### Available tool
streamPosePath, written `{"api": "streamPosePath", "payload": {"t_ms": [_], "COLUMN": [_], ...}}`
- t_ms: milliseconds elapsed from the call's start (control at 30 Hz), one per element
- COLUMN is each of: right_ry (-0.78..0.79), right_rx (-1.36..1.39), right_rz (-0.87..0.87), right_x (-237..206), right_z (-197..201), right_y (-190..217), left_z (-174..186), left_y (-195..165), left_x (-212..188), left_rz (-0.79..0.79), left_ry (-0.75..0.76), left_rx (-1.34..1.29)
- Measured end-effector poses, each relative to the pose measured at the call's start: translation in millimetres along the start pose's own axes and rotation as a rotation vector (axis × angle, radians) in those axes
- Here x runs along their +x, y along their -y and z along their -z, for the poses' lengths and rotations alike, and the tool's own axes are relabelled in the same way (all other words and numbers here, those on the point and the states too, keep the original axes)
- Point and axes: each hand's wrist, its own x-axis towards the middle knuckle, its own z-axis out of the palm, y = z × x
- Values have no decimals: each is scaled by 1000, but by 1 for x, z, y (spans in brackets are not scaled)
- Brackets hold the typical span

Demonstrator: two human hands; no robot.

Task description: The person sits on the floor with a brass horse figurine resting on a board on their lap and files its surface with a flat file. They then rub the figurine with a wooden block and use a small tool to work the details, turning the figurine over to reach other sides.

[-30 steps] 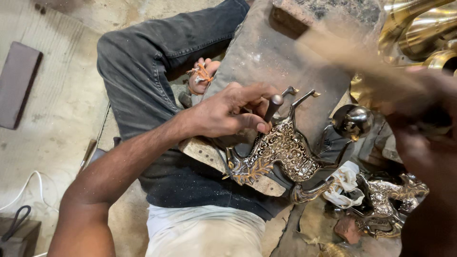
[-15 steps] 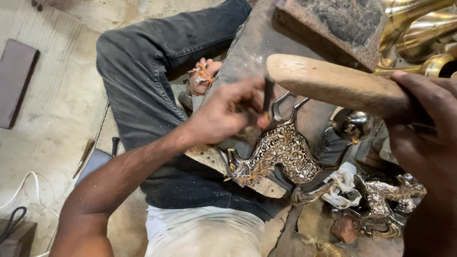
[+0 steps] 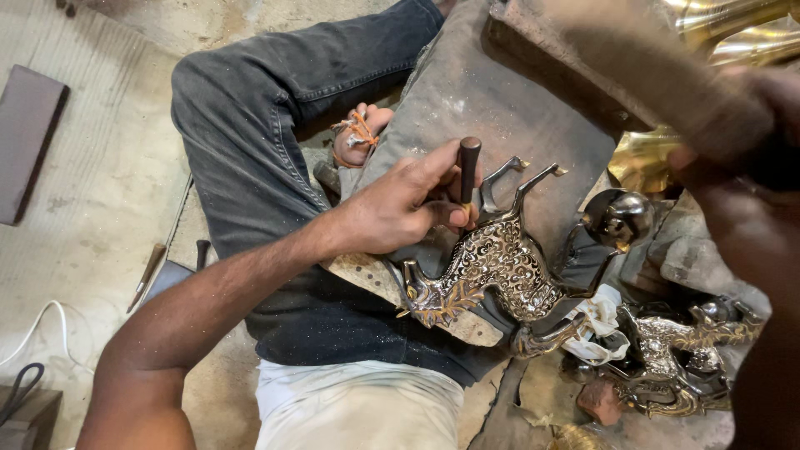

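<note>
My left hand [image 3: 400, 208] grips a short dark metal punch [image 3: 468, 171], held upright with its tip on an ornate engraved metal horse figurine [image 3: 500, 271]. The figurine lies on its side on a grey padded block [image 3: 492, 92], legs pointing away from me. My right hand [image 3: 750, 158] is at the upper right, blurred, shut on a wooden mallet [image 3: 658, 71] raised above the punch. My legs in dark jeans [image 3: 250, 108] lie under the work.
A second engraved horse figurine [image 3: 667, 350] and a round metal ball [image 3: 621, 217] lie at the right. Shiny brass pieces [image 3: 733, 25] are at the top right. A white cloth [image 3: 596, 321] sits by the figurine. Small tools [image 3: 150, 271] lie on the concrete floor at left.
The mallet has swung: it was sharp and low over the punch half a second ago, and is now blurred and higher at the upper right. My left hand and punch stay on the figurine.
</note>
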Motion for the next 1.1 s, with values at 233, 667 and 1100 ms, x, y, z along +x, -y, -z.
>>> {"api": "streamPosePath", "payload": {"t_ms": [233, 667, 1100], "right_ry": [138, 55, 7], "right_rx": [-354, -147, -541], "right_rz": [261, 203, 327], "right_x": [31, 35, 22], "right_z": [18, 27, 25], "right_y": [19, 45, 44], "left_z": [1, 3, 11], "left_y": [2, -1, -1], "left_x": [-1, -6, -14], "left_rz": [-46, 36, 207], "left_ry": [-2, -41, -74], "left_rx": [66, 122, -6]}}
